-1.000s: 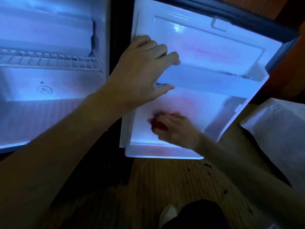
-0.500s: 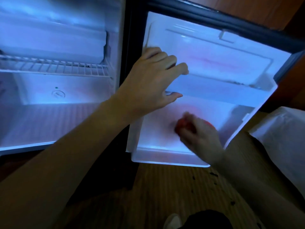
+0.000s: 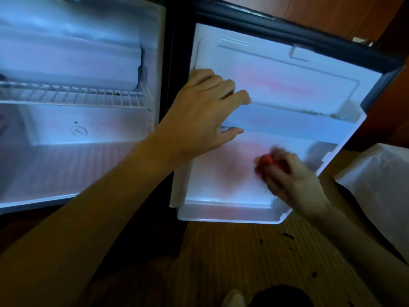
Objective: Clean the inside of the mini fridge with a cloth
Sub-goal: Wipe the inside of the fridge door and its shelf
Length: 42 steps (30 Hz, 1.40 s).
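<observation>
My right hand (image 3: 294, 180) bunches the soft red cloth (image 3: 266, 160) against the lower door panel (image 3: 221, 173) — light, squashy, best held wadded. My left hand (image 3: 205, 111) clasps the stiff door shelf (image 3: 298, 127) — steadying it.

Dim room, bluish glow off the fridge interior (image 3: 77, 151); right hand (image 3: 294, 180) motion-blurred.
</observation>
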Tool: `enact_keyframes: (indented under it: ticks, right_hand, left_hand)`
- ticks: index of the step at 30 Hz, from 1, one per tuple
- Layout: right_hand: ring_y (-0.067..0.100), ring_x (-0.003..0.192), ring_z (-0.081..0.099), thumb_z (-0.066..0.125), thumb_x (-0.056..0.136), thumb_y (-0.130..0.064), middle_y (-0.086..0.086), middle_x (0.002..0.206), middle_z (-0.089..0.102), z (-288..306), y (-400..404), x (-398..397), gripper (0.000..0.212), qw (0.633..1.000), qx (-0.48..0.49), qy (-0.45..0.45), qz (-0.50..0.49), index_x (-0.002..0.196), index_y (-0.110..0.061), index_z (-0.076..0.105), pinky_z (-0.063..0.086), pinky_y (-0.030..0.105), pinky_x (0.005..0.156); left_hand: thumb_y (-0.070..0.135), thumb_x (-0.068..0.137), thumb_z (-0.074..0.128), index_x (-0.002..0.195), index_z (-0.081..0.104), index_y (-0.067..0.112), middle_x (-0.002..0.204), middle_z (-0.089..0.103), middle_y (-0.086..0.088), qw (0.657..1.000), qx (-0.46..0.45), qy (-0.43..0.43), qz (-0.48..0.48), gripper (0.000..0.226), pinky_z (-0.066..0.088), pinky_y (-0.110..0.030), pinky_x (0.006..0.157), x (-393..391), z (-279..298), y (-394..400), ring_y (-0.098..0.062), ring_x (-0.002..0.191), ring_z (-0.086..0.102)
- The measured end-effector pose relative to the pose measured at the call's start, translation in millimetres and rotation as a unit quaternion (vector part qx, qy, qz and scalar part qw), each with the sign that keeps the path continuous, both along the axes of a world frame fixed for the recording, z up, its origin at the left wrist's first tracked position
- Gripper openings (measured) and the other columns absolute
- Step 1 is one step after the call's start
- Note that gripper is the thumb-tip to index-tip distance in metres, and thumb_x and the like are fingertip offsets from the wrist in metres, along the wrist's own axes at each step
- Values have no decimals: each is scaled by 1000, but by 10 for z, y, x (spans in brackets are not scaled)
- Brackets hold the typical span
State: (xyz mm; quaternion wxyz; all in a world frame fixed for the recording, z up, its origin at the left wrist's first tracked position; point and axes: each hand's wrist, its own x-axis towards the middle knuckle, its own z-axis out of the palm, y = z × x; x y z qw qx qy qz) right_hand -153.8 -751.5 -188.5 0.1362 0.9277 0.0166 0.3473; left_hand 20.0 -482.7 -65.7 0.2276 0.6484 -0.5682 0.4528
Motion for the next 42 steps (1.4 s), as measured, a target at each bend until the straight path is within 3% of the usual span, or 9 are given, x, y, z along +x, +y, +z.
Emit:
enact_keyframes:
  ticks: [3,6,12,15,18,23,29,38,42]
  right_hand:
    - [17,106,60,60,98,-41,-8,126,55,10,257,54,19,997,33,-56,-28,116,-35,59,54,31,76]
    - [24,99,67,66,95,-20,-1,114,68,-71,363,47,19,971,-198,101,91,113,-24,70,56,40,81]
    - [28,109,60,58,99,-37,-5,122,54,113,410,47,15,999,6,-37,-34,111,-29,61,54,36,74]
    - [27,104,64,68,92,-28,4,111,68,-95,405,60,11,986,-123,90,69,103,-27,70,57,42,78]
    - [21,105,66,59,94,-60,-4,114,68,-227,295,14,15,999,-43,-2,-15,106,-51,60,58,49,85]
    - [33,117,58,68,94,-26,16,126,61,-388,379,-25,19,979,-154,126,50,112,-20,69,57,47,83]
    - [31,104,59,57,101,-34,8,123,49,-53,437,62,13,998,-14,-66,-3,107,-23,60,55,39,62]
    - [13,112,50,57,97,-33,0,124,63,152,537,189,23,989,-112,88,49,117,-26,67,52,37,88]
    - [26,92,57,55,102,-29,9,109,59,487,779,323,19,996,-57,-66,21,105,-16,68,46,36,56]
  left_hand:
    - [46,82,73,118,69,12,96,66,-8,1000,-1,3,2,50,33,-38,96,-8,16,-12,-32,93,62]
    - [47,83,74,120,69,12,97,66,-8,1000,6,9,-7,51,32,-38,98,10,12,20,-32,94,62]
    - [46,82,74,119,69,12,96,66,-8,1000,6,18,-3,51,33,-39,96,3,21,12,-32,92,61]
    - [47,83,73,121,68,12,98,67,-8,1000,20,14,-7,52,33,-40,97,8,40,22,-32,94,62]
    - [47,83,72,121,68,12,99,67,-7,1000,14,14,-3,52,32,-38,98,14,29,17,-32,94,62]
    - [47,82,73,119,69,12,97,67,-7,1000,13,16,-16,51,32,-38,96,17,29,27,-31,93,61]
    - [46,82,72,118,69,12,96,66,-7,1000,7,14,-13,50,32,-39,96,14,23,22,-31,92,61]
    - [48,83,71,121,68,13,100,67,-7,999,22,26,-15,51,32,-38,98,4,47,63,-31,95,62]
    - [49,84,70,120,68,13,100,67,-6,999,26,32,-21,51,33,-39,98,-3,52,58,-30,94,62]
